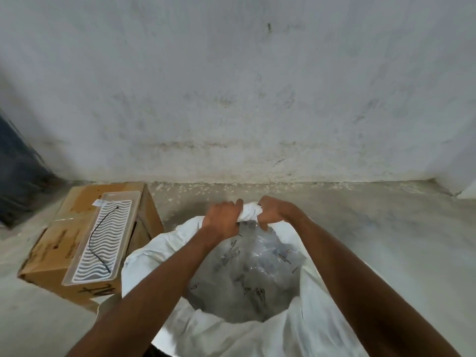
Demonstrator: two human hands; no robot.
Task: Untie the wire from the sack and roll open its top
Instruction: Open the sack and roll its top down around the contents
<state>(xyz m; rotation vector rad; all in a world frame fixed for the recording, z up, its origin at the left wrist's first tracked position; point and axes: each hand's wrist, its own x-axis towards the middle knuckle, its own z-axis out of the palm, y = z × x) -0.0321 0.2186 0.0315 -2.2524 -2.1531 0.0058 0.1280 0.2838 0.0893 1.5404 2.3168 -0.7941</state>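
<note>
Between both hands' fingers (238,203): sack (211,328) rim bunched.

The sack (231,318) stands on the floor (386,240) before the wall (231,86). Left of it sits a box (59,243), a tray (128,202) on top, the wire (99,240) in the tray.

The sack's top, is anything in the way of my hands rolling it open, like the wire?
Nothing visible. The left hand and right hand already grip the far rim of the sack; the wire lies in the tray apart.
</note>
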